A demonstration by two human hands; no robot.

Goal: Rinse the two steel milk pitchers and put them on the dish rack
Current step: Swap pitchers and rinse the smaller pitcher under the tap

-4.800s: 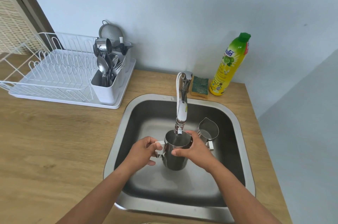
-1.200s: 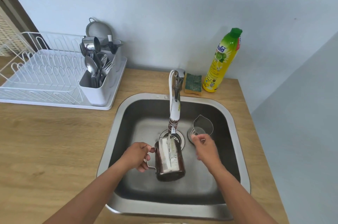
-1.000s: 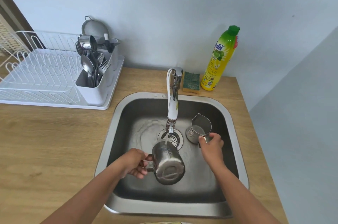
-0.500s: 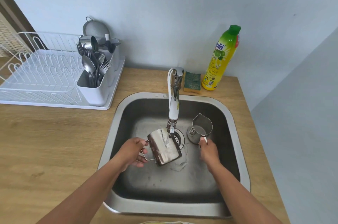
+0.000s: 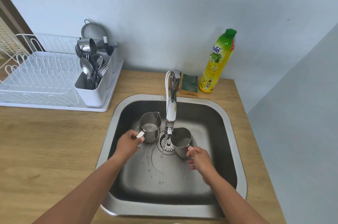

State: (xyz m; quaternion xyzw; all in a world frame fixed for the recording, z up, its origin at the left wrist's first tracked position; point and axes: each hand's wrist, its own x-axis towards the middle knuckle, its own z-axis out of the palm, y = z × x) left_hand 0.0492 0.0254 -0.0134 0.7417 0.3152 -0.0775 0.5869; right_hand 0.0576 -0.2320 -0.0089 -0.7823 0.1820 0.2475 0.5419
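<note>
Left: my left hand (image 5: 128,144) pinches the handle of the upright steel milk pitcher (image 5: 150,126), spout pointing away. Right: my right hand (image 5: 199,158) grips the handle of the smaller steel pitcher (image 5: 181,141), upright, apparently just right of the tap stream (image 5: 164,144), over the steel sink (image 5: 226,128).

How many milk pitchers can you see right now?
2. One pitcher is held by the left hand, left of the faucet; the other pitcher is in the right hand, beside the stream.

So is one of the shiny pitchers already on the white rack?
No, both pitchers are over the sink: the left hand holds one pitcher, the right hand holds the other pitcher.
</note>
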